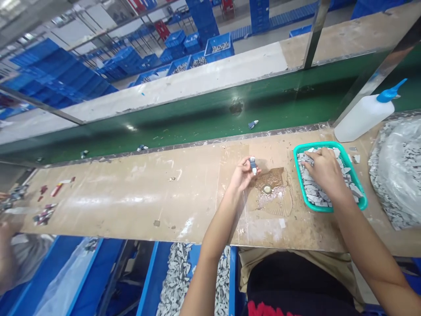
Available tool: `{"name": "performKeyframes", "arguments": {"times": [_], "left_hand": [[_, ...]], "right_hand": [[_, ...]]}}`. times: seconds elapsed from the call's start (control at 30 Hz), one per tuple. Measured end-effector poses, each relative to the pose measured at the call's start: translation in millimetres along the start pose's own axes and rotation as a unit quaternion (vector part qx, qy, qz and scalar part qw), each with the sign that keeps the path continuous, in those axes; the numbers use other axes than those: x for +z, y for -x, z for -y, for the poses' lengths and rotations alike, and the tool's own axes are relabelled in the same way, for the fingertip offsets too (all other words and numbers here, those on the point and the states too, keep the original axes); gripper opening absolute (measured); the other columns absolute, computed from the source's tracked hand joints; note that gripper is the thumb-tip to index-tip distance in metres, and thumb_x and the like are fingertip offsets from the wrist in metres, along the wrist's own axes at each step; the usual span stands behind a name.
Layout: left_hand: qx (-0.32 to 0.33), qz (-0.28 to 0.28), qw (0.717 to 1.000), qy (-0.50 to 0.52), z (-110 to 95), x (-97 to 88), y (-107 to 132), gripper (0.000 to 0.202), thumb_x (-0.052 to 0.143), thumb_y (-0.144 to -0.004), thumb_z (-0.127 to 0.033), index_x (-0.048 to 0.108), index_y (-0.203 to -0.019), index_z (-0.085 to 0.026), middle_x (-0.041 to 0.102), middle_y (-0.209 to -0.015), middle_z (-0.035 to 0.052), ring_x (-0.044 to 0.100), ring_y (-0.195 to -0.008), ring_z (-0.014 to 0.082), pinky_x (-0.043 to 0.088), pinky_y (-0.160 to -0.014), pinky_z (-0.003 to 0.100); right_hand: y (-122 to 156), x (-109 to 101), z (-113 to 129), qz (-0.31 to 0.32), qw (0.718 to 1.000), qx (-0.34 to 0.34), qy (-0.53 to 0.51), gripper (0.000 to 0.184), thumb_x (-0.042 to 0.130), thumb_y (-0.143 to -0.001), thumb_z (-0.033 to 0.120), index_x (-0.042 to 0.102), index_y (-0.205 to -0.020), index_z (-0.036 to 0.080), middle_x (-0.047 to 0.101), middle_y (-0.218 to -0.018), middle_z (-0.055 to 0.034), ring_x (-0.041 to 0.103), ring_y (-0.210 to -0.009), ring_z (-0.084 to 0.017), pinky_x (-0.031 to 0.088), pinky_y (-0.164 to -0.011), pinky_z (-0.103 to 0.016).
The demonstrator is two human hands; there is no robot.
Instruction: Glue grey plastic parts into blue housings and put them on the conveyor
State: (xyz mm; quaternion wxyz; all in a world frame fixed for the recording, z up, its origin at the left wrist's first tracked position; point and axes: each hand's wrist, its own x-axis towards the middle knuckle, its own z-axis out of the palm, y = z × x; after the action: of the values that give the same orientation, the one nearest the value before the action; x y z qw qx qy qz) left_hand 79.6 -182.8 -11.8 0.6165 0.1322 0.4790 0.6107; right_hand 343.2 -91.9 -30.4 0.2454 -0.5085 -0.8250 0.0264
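Above the scuffed tan workbench (131, 197), the left hand (243, 174) is curled closed, pinching a small blue-and-white part (253, 165) between fingertips and thumb, just beside a wet brown cardboard patch (271, 181). The part looks light and stiff, easy to fumble, so its narrow sides seem the best place to hold. The right hand (324, 171) lies palm down with its fingers curved over grey-white pieces (312, 188) heaped in a teal plastic basket (362, 202); whether it grips one, I cannot tell. Those pieces look small, hard and possibly brittle. A round metallic disc (267, 189) sits on the wet patch, near the left hand but not blocking it. Farther right stand a white squeeze bottle (363, 118) with a blue nozzle and a clear plastic bag (399, 166) of similar pieces, while a green conveyor belt (184, 127) runs behind
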Motion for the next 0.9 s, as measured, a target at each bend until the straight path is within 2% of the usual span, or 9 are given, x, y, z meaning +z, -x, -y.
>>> {"name": "performKeyframes", "arguments": {"times": [0.1, 0.2, 0.23, 0.3, 0.4, 0.5, 0.6, 0.67, 0.9], "left_hand": [[0.136, -0.071, 0.975, -0.160, -22.2, -6.5, -28.0, 0.026, 0.068, -0.078, -0.022, 0.067, -0.103, -0.020, 0.064, -0.086, 0.0011, 0.063, -0.066, 0.0119, 0.055, -0.071, 0.029], [0.240, -0.210, 0.847, -0.425, -56.8, -16.4, -75.1, 0.031, 0.061, -0.089, -0.028, 0.067, -0.119, -0.019, 0.068, -0.089, 0.0032, 0.065, -0.074, 0.0135, 0.053, -0.074, 0.026], [0.243, -0.256, 0.794, -0.496, -68.4, -19.4, -92.1, 0.032, 0.059, -0.091, -0.026, 0.066, -0.122, -0.019, 0.070, -0.092, 0.0038, 0.067, -0.081, 0.0141, 0.052, -0.080, 0.026], [0.238, -0.305, 0.744, -0.545, -87.7, -23.3, -123.1, 0.034, 0.058, -0.093, -0.024, 0.064, -0.125, -0.015, 0.072, -0.101, 0.0078, 0.067, -0.096, 0.0181, 0.050, -0.093, 0.030], [0.219, -0.351, 0.707, -0.573, -100.0, -21.3, -155.4, 0.041, 0.057, -0.092, -0.019, 0.057, -0.130, -0.006, 0.069, -0.120, 0.0203, 0.059, -0.122, 0.0294, 0.043, -0.107, 0.042], [0.220, -0.368, 0.670, -0.606, -91.4, -9.7, -171.2, 0.050, 0.052, -0.094, -0.020, 0.048, -0.139, 0.001, 0.051, -0.145, 0.0299, 0.039, -0.145, 0.0350, 0.029, -0.118, 0.049], [0.230, -0.330, 0.658, -0.636, -70.9, 5.4, -178.4, 0.051, 0.051, -0.097, -0.033, 0.052, -0.139, -0.005, 0.038, -0.157, 0.0259, 0.026, -0.152, 0.0348, 0.022, -0.123, 0.049], [0.223, -0.305, 0.667, -0.643, -58.0, 13.3, -181.2, 0.046, 0.053, -0.095, -0.036, 0.061, -0.129, -0.006, 0.044, -0.153, 0.0273, 0.032, -0.150, 0.0380, 0.025, -0.122, 0.052], [0.221, -0.252, 0.759, -0.559, -58.0, 19.1, -171.9, 0.030, 0.058, -0.085, -0.011, 0.071, -0.112, -0.009, 0.069, -0.124, 0.0224, 0.062, -0.123, 0.0322, 0.042, -0.110, 0.045]], "right_hand": [[1.1, -0.4, 3.3, -0.010, 0.999, -0.043, 0.025, 0.021, 0.064, -0.086, 0.026, 0.077, -0.098, 0.015, 0.064, -0.086, -0.0124, 0.056, -0.088, -0.030, 0.051, -0.081, -0.045], [2.8, -1.0, 2.8, -0.023, 0.998, -0.057, 0.025, 0.018, 0.059, -0.089, 0.023, 0.075, -0.091, 0.016, 0.067, -0.086, -0.0122, 0.057, -0.085, -0.029, 0.050, -0.079, -0.043], [3.3, -1.3, 2.2, -0.026, 0.998, -0.053, 0.010, 0.018, 0.058, -0.090, 0.023, 0.075, -0.090, 0.017, 0.068, -0.085, -0.0117, 0.057, -0.085, -0.029, 0.050, -0.078, -0.043], [3.8, -3.1, 1.4, -0.031, 0.998, -0.026, -0.049, 0.018, 0.058, -0.092, 0.026, 0.074, -0.088, 0.019, 0.071, -0.086, -0.0104, 0.060, -0.086, -0.029, 0.051, -0.078, -0.042], [2.3, -10.6, 3.1, -0.030, 0.978, 0.068, -0.197, 0.023, 0.059, -0.092, 0.037, 0.074, -0.087, 0.021, 0.075, -0.087, -0.0090, 0.065, -0.084, -0.027, 0.053, -0.079, -0.042], [-1.2, -21.5, 7.3, -0.011, 0.911, 0.192, -0.365, 0.033, 0.063, -0.087, 0.053, 0.074, -0.088, 0.021, 0.076, -0.087, -0.0080, 0.069, -0.075, -0.024, 0.055, -0.071, -0.038], [-4.8, -30.3, 9.6, 0.015, 0.828, 0.256, -0.499, 0.045, 0.069, -0.078, 0.063, 0.074, -0.090, 0.021, 0.076, -0.083, -0.0079, 0.068, -0.066, -0.021, 0.053, -0.057, -0.033], [-6.4, -33.9, 9.1, 0.026, 0.782, 0.270, -0.561, 0.049, 0.073, -0.074, 0.066, 0.075, -0.092, 0.020, 0.076, -0.083, -0.0077, 0.067, -0.063, -0.020, 0.053, -0.053, -0.031], [-8.7, -38.7, 8.0, 0.056, 0.686, 0.268, -0.674, 0.051, 0.084, -0.069, 0.056, 0.073, -0.104, 0.021, 0.078, -0.090, -0.0065, 0.075, -0.083, -0.023, 0.063, -0.079, -0.040]]}}
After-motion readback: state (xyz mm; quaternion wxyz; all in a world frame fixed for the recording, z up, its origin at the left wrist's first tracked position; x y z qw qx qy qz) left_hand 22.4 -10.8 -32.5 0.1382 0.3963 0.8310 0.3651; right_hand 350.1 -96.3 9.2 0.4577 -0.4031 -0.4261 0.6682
